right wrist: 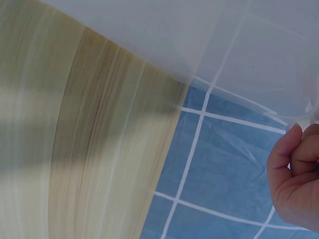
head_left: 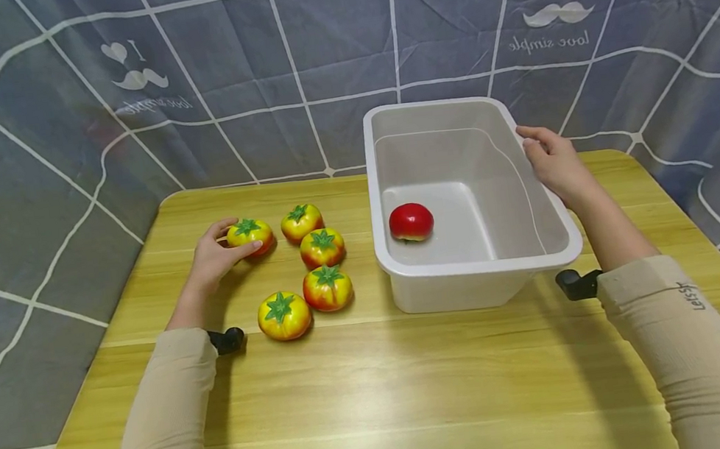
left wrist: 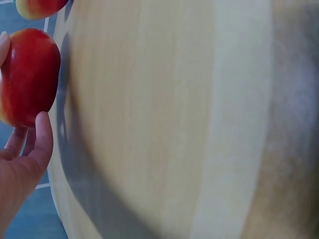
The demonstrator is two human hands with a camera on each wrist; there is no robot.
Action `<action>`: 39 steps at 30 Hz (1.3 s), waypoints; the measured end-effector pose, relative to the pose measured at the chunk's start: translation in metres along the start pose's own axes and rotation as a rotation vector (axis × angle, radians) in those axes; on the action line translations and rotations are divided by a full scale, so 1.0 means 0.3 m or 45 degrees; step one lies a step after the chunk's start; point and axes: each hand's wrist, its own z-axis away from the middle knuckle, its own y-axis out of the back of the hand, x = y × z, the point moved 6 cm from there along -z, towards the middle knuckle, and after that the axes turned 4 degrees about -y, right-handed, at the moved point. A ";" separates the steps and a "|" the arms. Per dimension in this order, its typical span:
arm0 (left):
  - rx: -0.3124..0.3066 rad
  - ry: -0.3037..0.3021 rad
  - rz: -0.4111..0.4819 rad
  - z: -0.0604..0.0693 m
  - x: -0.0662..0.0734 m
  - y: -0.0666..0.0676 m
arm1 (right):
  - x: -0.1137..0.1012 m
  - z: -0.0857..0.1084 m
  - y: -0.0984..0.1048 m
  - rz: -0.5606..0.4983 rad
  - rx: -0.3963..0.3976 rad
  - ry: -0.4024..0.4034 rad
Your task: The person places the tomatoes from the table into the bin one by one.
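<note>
At the left, my left hand (head_left: pixel 212 260) pinches a yellow-and-red tomato (head_left: pixel 253 235) with a green leafy top, thumb on the near side and fingers on the far side. In the left wrist view this tomato (left wrist: pixel 32 77) shows its red underside between the fingertips. Several like tomatoes (head_left: pixel 329 287) sit on the table just right of it. My right hand (head_left: pixel 556 161) grips the right rim of a light grey plastic bin (head_left: pixel 450 288). A red tomato (head_left: pixel 411 221) lies inside the bin, its leafy top mostly hidden. The right wrist view shows curled fingers (right wrist: pixel 299 174) at the bin's edge.
The wood-grain table (head_left: pixel 354 403) extends in front of the bin and tomatoes. A blue-grey cloth (head_left: pixel 339 41) with white lines hangs behind and at both sides. Black wrist mounts (head_left: pixel 579 284) stick out below both sleeves.
</note>
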 end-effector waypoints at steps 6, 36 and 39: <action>0.000 -0.020 -0.010 -0.001 0.022 -0.002 | 0.002 -0.002 -0.001 -0.016 0.002 0.006; 0.028 -0.136 0.021 -0.030 0.271 -0.019 | 0.004 -0.002 -0.003 -0.019 -0.002 0.005; 0.000 -0.149 0.029 -0.025 0.302 -0.034 | 0.003 -0.001 -0.003 -0.006 -0.002 -0.010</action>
